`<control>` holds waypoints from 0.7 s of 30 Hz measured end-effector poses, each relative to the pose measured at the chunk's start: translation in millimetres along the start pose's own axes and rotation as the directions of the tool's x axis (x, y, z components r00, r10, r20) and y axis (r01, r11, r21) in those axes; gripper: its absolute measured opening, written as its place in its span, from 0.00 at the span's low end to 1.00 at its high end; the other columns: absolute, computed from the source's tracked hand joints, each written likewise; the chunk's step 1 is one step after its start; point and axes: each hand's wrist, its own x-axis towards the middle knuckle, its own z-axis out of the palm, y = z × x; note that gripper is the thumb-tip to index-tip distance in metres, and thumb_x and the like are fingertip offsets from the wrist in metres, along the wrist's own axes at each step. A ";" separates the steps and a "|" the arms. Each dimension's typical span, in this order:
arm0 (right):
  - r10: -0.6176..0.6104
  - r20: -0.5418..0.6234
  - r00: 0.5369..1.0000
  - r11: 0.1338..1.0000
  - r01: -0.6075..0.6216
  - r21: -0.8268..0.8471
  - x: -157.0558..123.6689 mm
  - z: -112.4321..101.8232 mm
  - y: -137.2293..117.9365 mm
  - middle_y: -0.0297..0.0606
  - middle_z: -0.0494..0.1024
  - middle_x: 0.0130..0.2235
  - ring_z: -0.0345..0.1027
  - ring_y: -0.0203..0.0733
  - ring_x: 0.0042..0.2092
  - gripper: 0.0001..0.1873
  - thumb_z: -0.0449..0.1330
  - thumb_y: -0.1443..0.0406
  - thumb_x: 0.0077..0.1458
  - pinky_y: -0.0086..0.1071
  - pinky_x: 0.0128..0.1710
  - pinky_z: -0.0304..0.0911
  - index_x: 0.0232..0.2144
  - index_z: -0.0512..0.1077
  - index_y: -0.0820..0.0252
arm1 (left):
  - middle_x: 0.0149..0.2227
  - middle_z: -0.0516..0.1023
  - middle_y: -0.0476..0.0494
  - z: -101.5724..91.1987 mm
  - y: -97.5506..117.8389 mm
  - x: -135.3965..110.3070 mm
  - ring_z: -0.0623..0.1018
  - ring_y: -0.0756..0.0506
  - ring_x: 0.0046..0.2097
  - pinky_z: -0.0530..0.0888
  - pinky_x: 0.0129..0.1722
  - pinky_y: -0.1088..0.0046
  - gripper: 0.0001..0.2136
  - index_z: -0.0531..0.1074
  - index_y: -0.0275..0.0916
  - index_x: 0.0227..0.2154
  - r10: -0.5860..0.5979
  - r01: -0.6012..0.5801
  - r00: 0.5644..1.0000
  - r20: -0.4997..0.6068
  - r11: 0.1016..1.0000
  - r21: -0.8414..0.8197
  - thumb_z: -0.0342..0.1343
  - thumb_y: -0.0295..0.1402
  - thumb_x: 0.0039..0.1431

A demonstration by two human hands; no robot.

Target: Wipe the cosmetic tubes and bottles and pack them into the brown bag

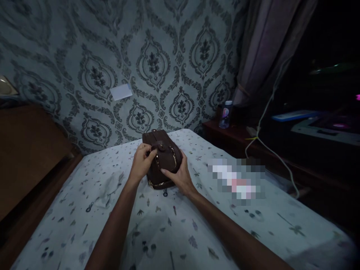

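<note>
A dark brown handbag (165, 159) with a gold chain (174, 159) and a small flap tab lies on the patterned bedsheet. At its left side, my left hand (143, 159) pinches the bag near the tab, thumb and fingers together; exactly what is between the fingertips is hard to see. My right hand (181, 174) grips the bag's lower right side, its thumb on the front face and its fingers behind the edge. Left of the bag, a thin crumpled clear or whitish piece (111, 187) lies on the sheet.
A blurred-out item (236, 180) lies on the bed's right side. Beyond it, a bottle (225, 114) stands on a dark wooden ledge (213, 129), near a hanging white cable (264, 116). Patterned wallpaper rises behind, and a brown wooden board (30, 150) borders the left.
</note>
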 end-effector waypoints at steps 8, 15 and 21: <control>-0.029 0.041 0.999 0.996 0.025 0.088 -1.5 -5.6 -0.5 0.46 0.54 0.68 0.48 0.55 0.69 0.55 0.68 0.49 0.45 0.51 0.69 0.45 0.67 0.47 0.54 | 0.45 0.75 0.42 7.9 27.8 -0.7 0.71 0.39 0.50 0.67 0.52 0.61 0.17 0.71 0.43 0.48 0.163 -0.161 0.986 0.014 0.951 0.265 0.55 0.24 0.56; -0.071 0.031 0.997 0.981 0.064 0.185 2.2 -14.3 -4.8 0.41 0.60 0.66 0.52 0.47 0.68 0.33 0.57 0.52 0.60 0.47 0.69 0.46 0.64 0.57 0.53 | 0.37 0.78 0.44 28.8 41.2 23.7 0.73 0.39 0.44 0.68 0.46 0.62 0.02 0.77 0.43 0.32 0.197 -0.243 0.965 0.171 0.917 0.317 0.62 0.30 0.56; -0.061 -0.011 0.998 0.985 0.062 0.158 4.1 -10.4 1.4 0.41 0.62 0.65 0.55 0.48 0.66 0.36 0.61 0.52 0.56 0.48 0.68 0.48 0.63 0.57 0.52 | 0.28 0.74 0.48 43.1 28.4 30.1 0.73 0.44 0.35 0.67 0.37 0.69 0.06 0.72 0.41 0.25 0.096 -0.104 0.994 0.048 0.973 0.207 0.61 0.32 0.56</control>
